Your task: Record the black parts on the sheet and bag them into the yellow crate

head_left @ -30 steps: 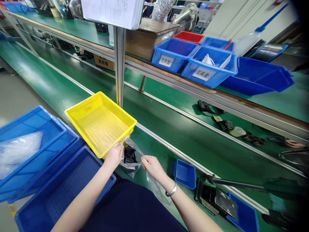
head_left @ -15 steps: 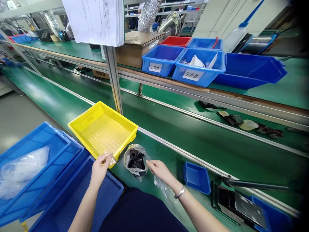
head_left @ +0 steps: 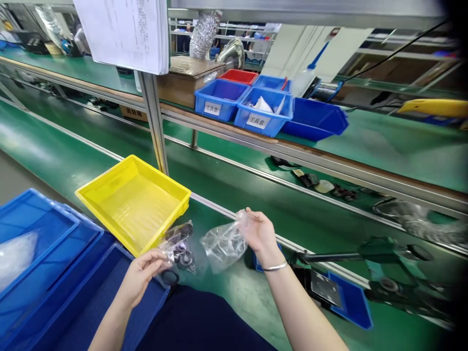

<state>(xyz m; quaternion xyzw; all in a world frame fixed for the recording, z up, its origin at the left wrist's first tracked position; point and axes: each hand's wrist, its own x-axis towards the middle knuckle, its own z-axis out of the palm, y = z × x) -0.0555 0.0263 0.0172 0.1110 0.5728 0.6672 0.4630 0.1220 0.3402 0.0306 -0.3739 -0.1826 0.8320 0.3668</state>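
My left hand (head_left: 148, 270) is closed in a pinch on the rim of a clear plastic bag of black parts (head_left: 182, 249). The bag is near the front corner of the yellow tray (head_left: 133, 195), and its parts are blurred behind the film. A round black piece (head_left: 170, 277) shows just below the bag, beside my left fingers. Farther right, my right hand (head_left: 260, 233) grips a second clear plastic bag (head_left: 224, 246) by its upper edge. That bag hangs crumpled toward the left, with no parts visible in it.
Stacked blue crates (head_left: 93, 292) stand at the left. Behind my right wrist is a small blue bin (head_left: 258, 261), partly hidden. A metal arm and black device (head_left: 321, 285) lie to the right, by a blue tray (head_left: 353, 300). Labelled blue boxes (head_left: 221, 97) sit on the shelf.
My right hand has lifted the clear bag up from beside my body. My left hand has moved from the tray corner to the bag of black parts. The view has swung right.
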